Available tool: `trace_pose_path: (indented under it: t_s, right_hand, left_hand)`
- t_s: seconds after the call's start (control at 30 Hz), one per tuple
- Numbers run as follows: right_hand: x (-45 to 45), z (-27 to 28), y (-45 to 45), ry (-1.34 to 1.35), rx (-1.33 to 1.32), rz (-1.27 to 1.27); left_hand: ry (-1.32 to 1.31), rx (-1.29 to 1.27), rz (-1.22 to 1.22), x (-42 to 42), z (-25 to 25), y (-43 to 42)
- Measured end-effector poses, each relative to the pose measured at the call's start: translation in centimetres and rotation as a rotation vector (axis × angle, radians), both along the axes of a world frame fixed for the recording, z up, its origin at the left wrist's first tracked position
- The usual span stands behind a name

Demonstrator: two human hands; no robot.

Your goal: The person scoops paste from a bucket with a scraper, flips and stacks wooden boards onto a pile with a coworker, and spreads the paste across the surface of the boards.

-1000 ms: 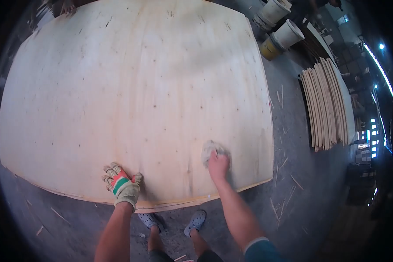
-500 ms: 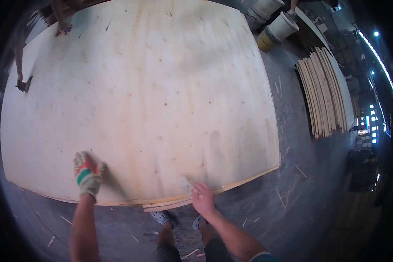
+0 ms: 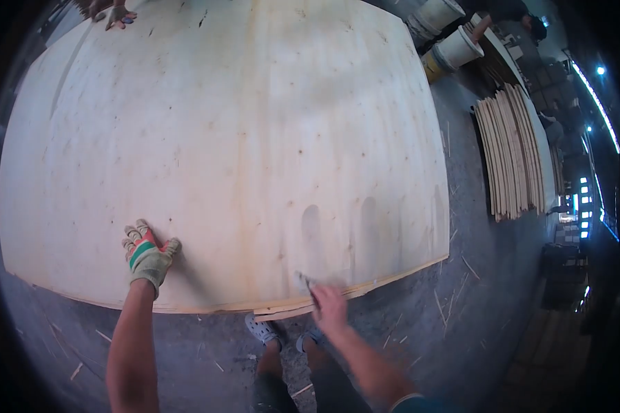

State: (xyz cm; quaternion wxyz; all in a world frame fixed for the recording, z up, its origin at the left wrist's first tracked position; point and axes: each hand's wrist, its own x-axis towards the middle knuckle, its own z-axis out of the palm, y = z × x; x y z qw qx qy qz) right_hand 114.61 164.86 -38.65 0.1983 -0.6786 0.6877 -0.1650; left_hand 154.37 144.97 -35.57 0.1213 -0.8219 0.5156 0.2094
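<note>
A large pale plywood sheet [image 3: 207,138] with small knots lies in front of me, on top of other sheets. My left hand [image 3: 149,253], in a knitted glove with green and red bands, rests on it with fingers spread. Near the front edge my bare right hand [image 3: 331,306] is closed around a scraper [image 3: 306,281], whose tip is at the sheet's surface; motion blurs the hand. Greyish elongated patches [image 3: 311,230] mark the wood beyond the scraper.
Another person's hand [image 3: 120,16] rests at the far left edge. White buckets [image 3: 458,48] stand at upper right, with a person's arm [image 3: 481,29] reaching to one. A stack of boards [image 3: 510,151] is on the right. Wood slivers litter the grey floor [image 3: 420,344].
My view has shifted a little. The right hand and scraper have changed angle near the front edge. My left hand stays spread on the sheet. Another person's hand at the left edge has gone from view.
</note>
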Motion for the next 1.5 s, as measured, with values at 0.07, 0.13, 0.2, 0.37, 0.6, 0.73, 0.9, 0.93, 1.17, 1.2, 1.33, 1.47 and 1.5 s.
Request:
trace_pose_path:
  t_s: [0.07,0.13,0.2,0.37,0.6,0.73,0.9,0.93,1.17,1.2,1.33,1.47,1.5]
  right_hand:
    - [6.0,1.2,0.5,-0.039,0.031,-0.129]
    - [9.8,0.3,-1.8,-0.366,0.225,-0.212]
    - [12.0,1.5,-6.6,-0.451,0.061,-0.187]
    - [12.4,10.3,-26.8,-0.586,0.050,-0.418]
    - [11.5,-2.7,-54.9,-0.787,0.100,-0.615]
    - [15.4,-0.9,-61.6,0.058,-0.203,-0.146]
    - [10.4,0.4,-53.2,-0.095,0.112,0.248]
    - [9.4,-0.2,-49.3,-0.078,0.113,0.337]
    - [12.8,2.0,-16.3,-0.145,0.058,0.331]
    - [13.5,2.2,-11.2,-0.129,0.070,0.262]
    - [22.4,0.5,1.3,-0.027,0.010,-0.164]
    - [29.4,1.7,-1.3,-0.287,0.095,-0.450]
    - [30.0,1.1,-1.4,-0.326,-0.009,-0.531]
  left_hand:
    - [-0.023,-0.008,-0.031,0.1,0.4,-0.4]
    - [-0.047,-0.042,-0.201,2.2,-0.8,-1.8]
    - [-0.078,-0.142,-0.274,5.6,-1.4,-5.3]
    - [0.019,-0.084,-0.014,13.2,-0.1,-15.6]
    - [0.009,0.104,0.177,15.1,-1.6,-19.3]
    - [0.024,0.151,0.236,14.8,-0.1,-20.6]
    - [0.037,0.107,0.170,15.4,-0.7,-19.7]
    - [0.045,0.109,0.172,15.5,-0.3,-19.5]
    - [0.322,-0.001,-0.135,19.2,2.4,-17.2]
    - [0.439,-0.029,-0.216,21.6,1.8,-16.1]
    - [0.311,-0.242,-0.340,31.2,-0.8,-8.4]
    - [0.040,-0.136,-0.234,36.3,-0.7,-1.4]
    - [0.003,-0.094,-0.166,37.3,-0.3,-0.2]
